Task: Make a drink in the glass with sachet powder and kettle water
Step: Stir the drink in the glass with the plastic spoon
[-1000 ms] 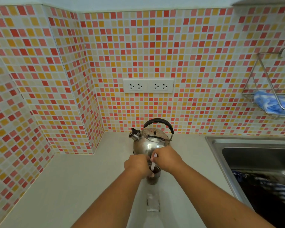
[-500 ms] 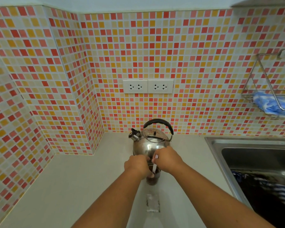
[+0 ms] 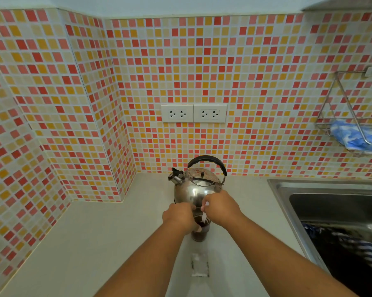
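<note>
A clear glass with dark brown drink stands on the pale counter, just in front of a shiny steel kettle with a black handle. My left hand is wrapped around the glass's left side and rim. Pinched in my right hand is a thin white stirrer whose lower end dips into the dark liquid. An empty-looking clear sachet lies flat on the counter nearer to me, between my forearms.
A steel sink with dark and striped cloth inside lies to the right. A wire rack holding a blue cloth hangs on the tiled wall. Two white sockets sit above the kettle. The counter spreads left to the tiled corner.
My right hand shifts the white stirrer slightly inside the glass. The left hand, the glass and the kettle stay in place.
</note>
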